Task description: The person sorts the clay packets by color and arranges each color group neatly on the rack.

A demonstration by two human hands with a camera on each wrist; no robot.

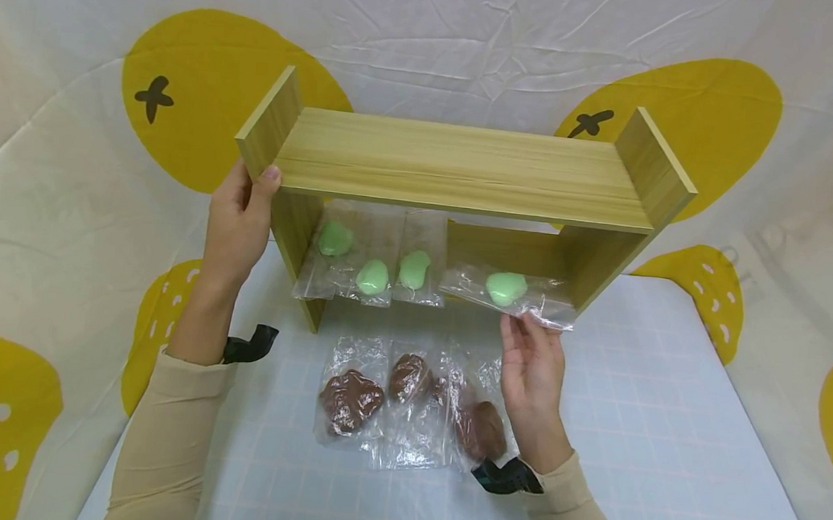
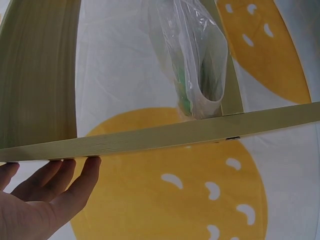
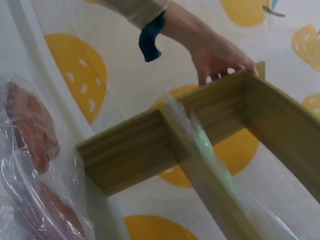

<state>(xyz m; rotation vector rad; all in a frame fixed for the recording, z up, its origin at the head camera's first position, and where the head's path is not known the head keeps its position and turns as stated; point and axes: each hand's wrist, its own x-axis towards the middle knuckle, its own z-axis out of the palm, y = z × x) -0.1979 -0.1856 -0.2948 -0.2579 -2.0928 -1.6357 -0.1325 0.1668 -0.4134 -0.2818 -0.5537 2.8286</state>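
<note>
My left hand (image 1: 239, 219) grips the left side panel of a two-tier wooden shelf (image 1: 459, 166), thumb at the front edge; in the left wrist view its fingertips touch the panel (image 2: 165, 135). At the right end of the lower tier, my right hand (image 1: 535, 373) pinches the front edge of a clear plastic bag (image 1: 548, 293) with a pale green lump (image 1: 506, 289) inside. Several bagged green lumps (image 1: 372, 277) sit to its left on that tier. My right fingertips are partly hidden by the bag. The right wrist view does not show my right hand.
Clear bags with brown lumps (image 1: 351, 402) lie on the pale checked tabletop (image 1: 636, 436) in front of the shelf, some overlapping. Behind hangs a white cloth (image 1: 432, 43) with large yellow shapes. Black straps (image 1: 249, 343) are on both wrists.
</note>
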